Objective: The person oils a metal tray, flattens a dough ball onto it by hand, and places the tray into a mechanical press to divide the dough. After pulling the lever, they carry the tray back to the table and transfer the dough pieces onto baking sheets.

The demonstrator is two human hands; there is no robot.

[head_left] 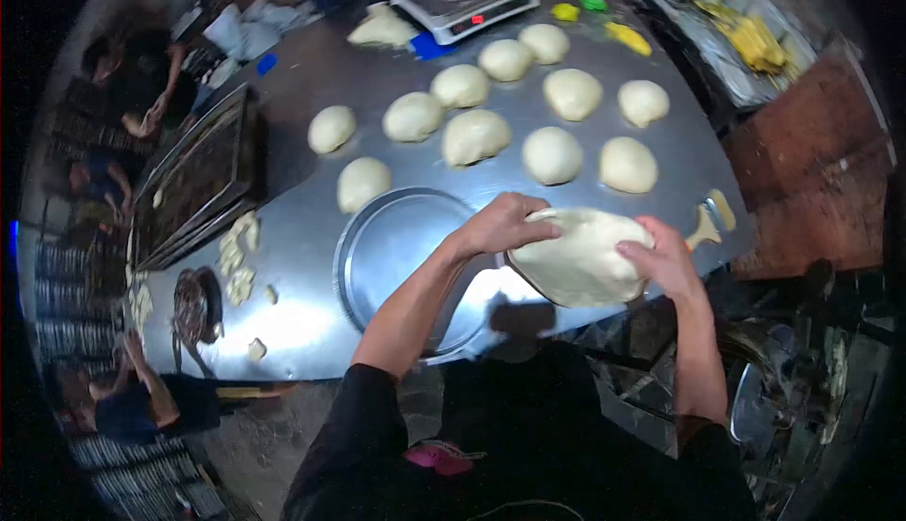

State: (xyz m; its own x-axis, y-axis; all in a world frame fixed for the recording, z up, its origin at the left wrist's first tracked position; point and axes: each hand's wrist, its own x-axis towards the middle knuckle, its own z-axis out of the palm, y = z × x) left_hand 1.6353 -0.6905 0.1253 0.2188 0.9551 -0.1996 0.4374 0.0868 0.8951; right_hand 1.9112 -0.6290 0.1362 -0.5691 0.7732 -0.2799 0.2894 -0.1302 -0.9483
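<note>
My L hand (pixel 508 223) & R hand (pixel 666 257), part-curled w/ thumbs on top, grip opp. edges of a dough sheet (pixel 585 264) held up nr the round metal pan (pixel 408 243), where an even, gentle pull should prevent tears.

Big shiny grey metal tabletop (pixel 293 247), with a bright white patch of light (pixel 302 318) near the closest edge. Dark grey floor (pixel 274 455) below. Off to the right, a flat reddish-brown board (pixel 821 167). To the left, in dim light, tall stacks of thin, flat, dark pieces (pixel 66 285).
</note>
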